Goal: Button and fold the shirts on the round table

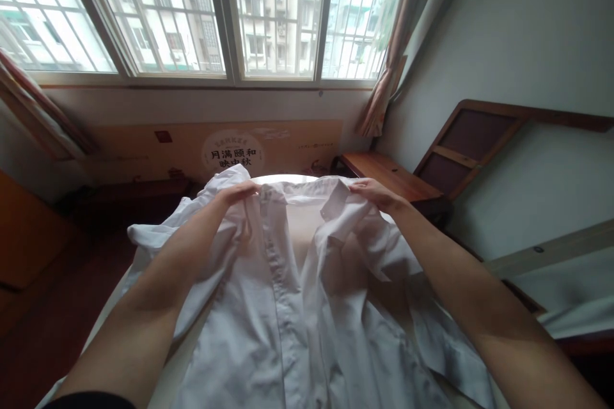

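Note:
A white button-up shirt (240, 319) lies spread before me with its front open and its collar at the far end. My left hand (242, 192) grips the shirt beside the left end of the collar, fingers closed on the cloth. On the other side, my right hand (374, 193) pinches the fabric just past the right collar point. Between the two hands the collar is stretched, partly lifted. One sleeve is bunched at the left, and the right side falls in loose folds. The fingertips of both hands are partly hidden by cloth.
A pale round-edged table top (288, 179) shows beyond the collar. Behind it are a printed banner (297, 140) and barred windows (278, 13). At the right stand a wooden desk (393, 176) and a framed wooden panel (480, 140). Curtains (384, 89) hang by the window.

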`<action>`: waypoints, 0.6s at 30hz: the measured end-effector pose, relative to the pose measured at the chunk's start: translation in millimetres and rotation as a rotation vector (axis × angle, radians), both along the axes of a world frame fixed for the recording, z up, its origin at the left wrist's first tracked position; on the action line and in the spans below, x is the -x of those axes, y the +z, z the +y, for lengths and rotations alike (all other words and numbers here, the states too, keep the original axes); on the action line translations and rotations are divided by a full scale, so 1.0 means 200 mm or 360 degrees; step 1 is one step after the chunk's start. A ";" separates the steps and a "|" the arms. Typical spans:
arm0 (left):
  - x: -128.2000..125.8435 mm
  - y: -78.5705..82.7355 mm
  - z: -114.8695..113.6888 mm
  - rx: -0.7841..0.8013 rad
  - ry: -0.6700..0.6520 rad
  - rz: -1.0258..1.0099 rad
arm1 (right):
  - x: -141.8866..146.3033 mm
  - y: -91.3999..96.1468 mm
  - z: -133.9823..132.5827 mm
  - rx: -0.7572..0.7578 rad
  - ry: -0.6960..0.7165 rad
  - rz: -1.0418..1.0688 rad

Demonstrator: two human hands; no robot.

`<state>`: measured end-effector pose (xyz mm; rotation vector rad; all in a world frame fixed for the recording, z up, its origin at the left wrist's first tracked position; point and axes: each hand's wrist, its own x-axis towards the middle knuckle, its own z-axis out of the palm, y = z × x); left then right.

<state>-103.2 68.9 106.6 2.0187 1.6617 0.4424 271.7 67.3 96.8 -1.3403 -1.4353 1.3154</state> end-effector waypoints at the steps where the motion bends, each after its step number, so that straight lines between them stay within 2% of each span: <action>1: 0.02 0.01 0.00 0.0057 -0.0050 -0.0029 | 0.00 0.00 0.00 -0.0044 -0.0013 -0.0019; 3: 0.06 0.04 0.01 0.0111 -0.0136 -0.0144 | 0.00 0.02 0.02 -0.0172 -0.0077 -0.0044; 4: 0.07 0.06 0.02 0.0061 -0.0138 -0.0214 | 0.00 0.03 0.02 -0.0273 -0.0144 -0.0050; 6: 0.08 0.08 0.03 -0.0205 -0.0029 -0.0232 | 0.03 0.04 0.04 -0.0500 -0.0282 -0.0093; 8: 0.07 0.07 0.05 -0.0496 0.0141 -0.0015 | 0.09 0.02 0.06 -0.0627 -0.0364 -0.0367; 10: 0.05 0.04 0.04 -0.0625 0.0249 0.0244 | 0.16 -0.04 0.09 -0.0594 -0.0386 -0.0784; 12: 0.03 -0.01 0.03 -0.0640 0.0297 0.0366 | 0.23 -0.10 0.13 -0.0525 -0.0400 -0.1093; 15: 0.02 -0.11 -0.01 -0.0569 0.0310 0.0449 | 0.29 -0.17 0.15 -0.0514 -0.0403 -0.1277; 18: 0.02 -0.18 -0.05 -0.0432 0.0244 0.0480 | 0.29 -0.22 0.14 -0.0499 -0.0309 -0.1451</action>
